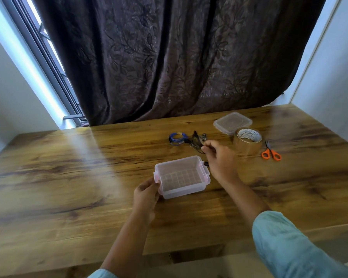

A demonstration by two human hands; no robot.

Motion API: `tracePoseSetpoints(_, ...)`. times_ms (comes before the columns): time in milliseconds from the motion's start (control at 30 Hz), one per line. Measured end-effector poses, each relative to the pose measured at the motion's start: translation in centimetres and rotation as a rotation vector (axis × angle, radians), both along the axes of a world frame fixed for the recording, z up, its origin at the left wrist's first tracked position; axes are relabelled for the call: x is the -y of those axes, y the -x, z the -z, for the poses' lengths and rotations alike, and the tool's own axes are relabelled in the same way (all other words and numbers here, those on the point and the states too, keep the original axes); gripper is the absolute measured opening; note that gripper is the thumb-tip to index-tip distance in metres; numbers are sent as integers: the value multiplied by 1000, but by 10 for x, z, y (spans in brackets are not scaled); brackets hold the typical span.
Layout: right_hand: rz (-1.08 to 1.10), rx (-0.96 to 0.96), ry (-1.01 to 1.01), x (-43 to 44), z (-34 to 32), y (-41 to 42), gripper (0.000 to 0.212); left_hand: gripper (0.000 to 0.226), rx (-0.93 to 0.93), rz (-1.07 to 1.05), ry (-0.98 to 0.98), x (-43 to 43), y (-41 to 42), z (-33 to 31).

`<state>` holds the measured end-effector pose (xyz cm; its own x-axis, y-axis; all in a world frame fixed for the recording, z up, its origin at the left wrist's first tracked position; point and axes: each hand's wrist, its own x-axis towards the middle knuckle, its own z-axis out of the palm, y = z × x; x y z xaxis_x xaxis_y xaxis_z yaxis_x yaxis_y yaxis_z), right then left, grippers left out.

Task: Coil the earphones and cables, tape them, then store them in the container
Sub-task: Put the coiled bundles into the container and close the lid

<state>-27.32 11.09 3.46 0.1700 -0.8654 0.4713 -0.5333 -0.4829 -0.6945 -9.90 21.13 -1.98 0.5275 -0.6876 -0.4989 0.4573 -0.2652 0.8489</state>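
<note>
The left hand (147, 194) gripped the left end of the container (181, 191) on the surface (68, 177); the curled right hand (219, 159) apparently pinched the dark cable (196, 139).

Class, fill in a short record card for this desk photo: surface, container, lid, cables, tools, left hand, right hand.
surface: wooden table
container: clear plastic, lid off, nothing visible inside
lid: lies flat at far right, beside the tape roll
cables: blue cable coiled; dark cable bundle right of it
tools: tape roll, with orange scissors to its right
left hand: grips the container's near left corner
right hand: fingers curled at the dark cable bundle; grip unclear
</note>
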Motion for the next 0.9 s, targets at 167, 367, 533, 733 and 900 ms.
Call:
tracePoseSetpoints(167,-256,-316,9,-12,7,-20,18,11,-44,21,10,3,-1,-7)
tracePoseSetpoints(367,-389,-579,-202,-12,31,-24,21,11,-85,26,10,6,-3,-13)
tracePoseSetpoints(533,-418,-676,-258,-6,29,-38,22,13,-92,38,19,8,-4,-11)
tracePoseSetpoints(733,-515,-697,-340,0,27,-52,22,17,-95,65,31,7,-6,-12)
tracePoseSetpoints(900,-471,-531,-275,6,23,-43,20,22,29,45,-17,11,-7,-7)
